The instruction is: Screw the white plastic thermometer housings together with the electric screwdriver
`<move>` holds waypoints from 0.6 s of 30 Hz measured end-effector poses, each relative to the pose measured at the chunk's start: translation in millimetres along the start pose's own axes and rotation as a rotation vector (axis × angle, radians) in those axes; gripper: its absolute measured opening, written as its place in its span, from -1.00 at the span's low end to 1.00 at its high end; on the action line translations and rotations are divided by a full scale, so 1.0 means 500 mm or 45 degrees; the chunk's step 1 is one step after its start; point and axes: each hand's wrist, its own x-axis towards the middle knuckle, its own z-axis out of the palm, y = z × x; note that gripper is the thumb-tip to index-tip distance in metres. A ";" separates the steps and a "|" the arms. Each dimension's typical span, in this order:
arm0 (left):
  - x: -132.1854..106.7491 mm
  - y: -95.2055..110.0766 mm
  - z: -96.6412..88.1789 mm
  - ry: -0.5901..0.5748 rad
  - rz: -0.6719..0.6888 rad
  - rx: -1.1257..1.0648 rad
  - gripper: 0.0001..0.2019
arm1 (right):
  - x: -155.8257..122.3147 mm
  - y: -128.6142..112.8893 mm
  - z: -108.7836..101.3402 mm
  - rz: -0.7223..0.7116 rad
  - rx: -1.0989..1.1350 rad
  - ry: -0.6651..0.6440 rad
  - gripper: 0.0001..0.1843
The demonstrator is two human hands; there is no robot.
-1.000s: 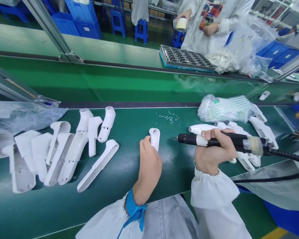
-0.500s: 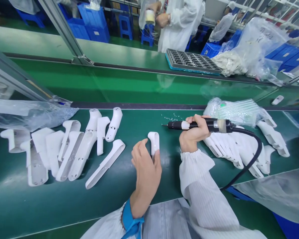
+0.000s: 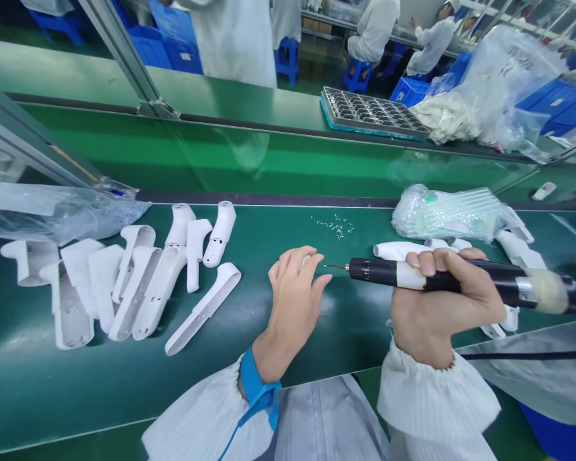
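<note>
My left hand (image 3: 295, 298) hovers over the middle of the green table with its fingers curved and the thumb apart. A small whitish patch shows among its fingertips, too little to identify; no white plastic shell is visible in it. My right hand (image 3: 444, 301) is wrapped around a black pen-shaped rotary tool (image 3: 377, 270), whose thin bit points left near my left fingertips. To the left lie several white plastic handle shells (image 3: 204, 310), some with the hollow side up. Another white shell (image 3: 397, 250) lies beyond the tool; my right hand partly hides the pile there.
White shavings (image 3: 336, 225) dot the table ahead of my hands. Clear bags (image 3: 446, 211) lie at back right, plastic wrap (image 3: 62, 211) at back left. A grey compartment tray (image 3: 374, 114) sits on the ledge behind the glass. People in white work beyond, and a tool cord runs right.
My right hand and the rotary tool have moved right and closer to me. The white shell seen in my left hand is no longer visible there; that hand has shifted slightly right.
</note>
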 end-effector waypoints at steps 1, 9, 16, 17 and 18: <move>0.003 0.000 -0.001 -0.019 0.011 -0.038 -0.82 | -0.004 -0.008 -0.003 0.003 -0.014 0.000 -0.72; 0.015 -0.009 -0.019 -0.111 0.146 -0.084 -0.80 | -0.024 -0.031 -0.013 0.029 -0.063 0.038 -0.73; 0.022 -0.008 -0.042 -0.188 0.394 0.165 -0.71 | -0.032 -0.037 -0.022 0.009 -0.079 -0.007 -0.79; 0.022 -0.008 -0.044 -0.182 0.384 0.130 -0.73 | -0.032 -0.039 -0.022 0.007 -0.080 -0.002 -0.79; 0.022 -0.008 -0.045 -0.178 0.368 0.086 -0.75 | -0.031 -0.041 -0.023 0.006 -0.082 0.005 -0.79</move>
